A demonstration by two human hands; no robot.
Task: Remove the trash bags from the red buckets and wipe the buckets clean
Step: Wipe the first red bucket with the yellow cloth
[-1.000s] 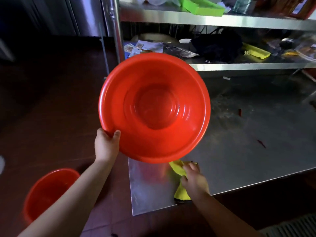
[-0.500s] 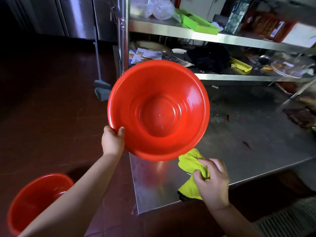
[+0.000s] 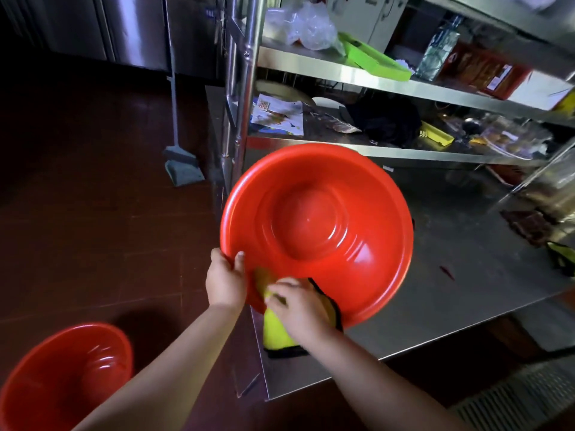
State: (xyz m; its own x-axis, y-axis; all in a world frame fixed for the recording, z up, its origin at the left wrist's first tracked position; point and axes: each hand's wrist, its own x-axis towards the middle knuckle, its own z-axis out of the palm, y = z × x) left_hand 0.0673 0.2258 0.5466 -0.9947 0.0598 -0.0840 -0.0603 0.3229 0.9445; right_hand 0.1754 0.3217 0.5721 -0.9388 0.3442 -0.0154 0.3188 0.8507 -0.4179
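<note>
Steel shelving (image 3: 342, 68) and table (image 3: 466, 275) on dark floor (image 3: 93, 228).

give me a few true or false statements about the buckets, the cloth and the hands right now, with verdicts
1. The left hand grips the rim of the tilted red bucket. True.
2. The right hand presses a blue sponge into the bucket. False: it holds a yellow cloth with dark edging at the bucket's lower rim.
3. A second red bucket sits on the floor at lower left. True.
4. A trash bag lines the held bucket. False: its inside is bare red plastic.
5. The held bucket rests upside down on the steel table. False: it is held up, its opening facing the camera.
</note>
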